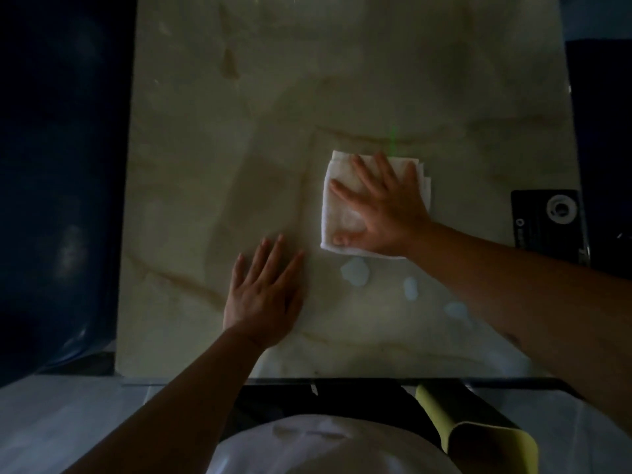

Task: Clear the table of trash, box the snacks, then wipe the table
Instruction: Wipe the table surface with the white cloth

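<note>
Marble table [212, 159], cloth [342, 213] lengthwise near-far.

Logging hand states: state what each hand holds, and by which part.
Nothing is gripped. The right hand presses flat on the folded white cloth; the left hand rests flat on the table.

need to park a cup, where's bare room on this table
Free: the far half of the table beyond the cloth, and the left strip beside the left hand. Crowded: right side, with right hand on cloth, black device at the edge.
</note>
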